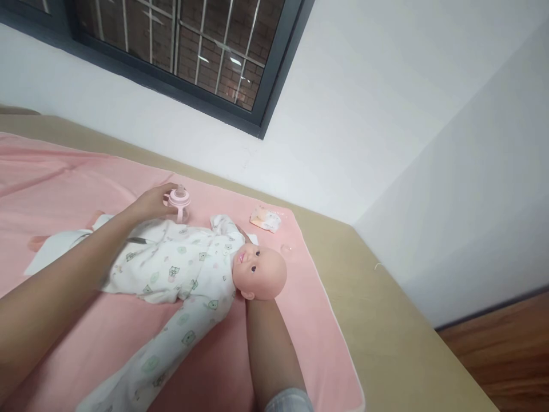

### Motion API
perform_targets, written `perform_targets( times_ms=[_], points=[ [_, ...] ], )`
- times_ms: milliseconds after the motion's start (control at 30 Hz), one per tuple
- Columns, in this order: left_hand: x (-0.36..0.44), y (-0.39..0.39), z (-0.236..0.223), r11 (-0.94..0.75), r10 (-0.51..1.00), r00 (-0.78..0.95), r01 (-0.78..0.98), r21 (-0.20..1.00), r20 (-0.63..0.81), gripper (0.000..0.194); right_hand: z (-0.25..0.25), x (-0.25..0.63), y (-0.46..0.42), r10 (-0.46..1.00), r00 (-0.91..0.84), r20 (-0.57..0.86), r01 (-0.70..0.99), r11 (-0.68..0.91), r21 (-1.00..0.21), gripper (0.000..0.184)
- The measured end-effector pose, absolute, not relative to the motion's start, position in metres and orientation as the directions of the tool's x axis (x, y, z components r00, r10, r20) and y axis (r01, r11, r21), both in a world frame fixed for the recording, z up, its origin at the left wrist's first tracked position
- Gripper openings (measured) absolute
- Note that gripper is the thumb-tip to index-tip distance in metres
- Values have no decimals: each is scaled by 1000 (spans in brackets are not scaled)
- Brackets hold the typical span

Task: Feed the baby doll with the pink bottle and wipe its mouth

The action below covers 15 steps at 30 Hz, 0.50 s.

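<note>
At the near edge a pale checked cuff (pixel 289 400) rings the right forearm (pixel 274 349), which runs under the doll (pixel 189 263) at its neck. The right hand (pixel 245 234) is mostly hidden there; only a sliver shows past the neck, so how far its fingers are open cannot be told. The left forearm (pixel 72 280) crosses over the doll's lower body and hides part of it.

The doll lies face up on a pink sheet (pixel 214 366), its bald head (pixel 262 273) towards the right, eyes open, lips pink. Its white suit has green and brown prints; one long sleeve (pixel 158 355) stretches towards the near edge, the other is bent on the far side. A dark strip (pixel 137 240) shows beside the left forearm.

Beyond the body, the left hand (pixel 156 202) has its thumb and fingers curled round the side of the bottle (pixel 180 207), parted by its width. The bottle is upright, with a pink collar and handles and a clear teat.

A small clear piece (pixel 286 248) lies past the head, and a crumpled packet (pixel 265 218) farther off. Behind are a tan surface (pixel 360 286), a white wall (pixel 343 114) and a barred window (pixel 206 46).
</note>
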<state>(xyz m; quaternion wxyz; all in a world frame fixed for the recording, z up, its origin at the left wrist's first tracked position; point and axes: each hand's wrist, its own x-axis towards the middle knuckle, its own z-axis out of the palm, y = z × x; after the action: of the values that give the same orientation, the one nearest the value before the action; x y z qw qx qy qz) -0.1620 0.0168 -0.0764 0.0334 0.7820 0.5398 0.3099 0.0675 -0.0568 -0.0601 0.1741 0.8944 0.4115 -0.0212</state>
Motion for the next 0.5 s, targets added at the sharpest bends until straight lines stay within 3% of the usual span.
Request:
perform_targets(
  times_ms=[233, 367, 433, 500],
  points=[
    [-169, 18, -86, -332, 881, 160, 880, 340, 445, 74, -65, 70, -54, 805, 576, -145, 818, -567, 99, 34],
    [-170, 19, -88, -268, 902, 113, 903, 335, 417, 68, -87, 74, -42, 846, 522, -110, 849, -527, -21, 37],
    [-169, 20, -89, -225, 916, 79, 912, 342, 392, 64, -104, 75, -33, 898, 437, 49, 898, -439, 27, 42],
    [-169, 20, -89, -186, 930, 47, 916, 355, 366, 61, -121, 73, -22, 902, 247, 353, 933, -320, 164, 43]
  ],
)
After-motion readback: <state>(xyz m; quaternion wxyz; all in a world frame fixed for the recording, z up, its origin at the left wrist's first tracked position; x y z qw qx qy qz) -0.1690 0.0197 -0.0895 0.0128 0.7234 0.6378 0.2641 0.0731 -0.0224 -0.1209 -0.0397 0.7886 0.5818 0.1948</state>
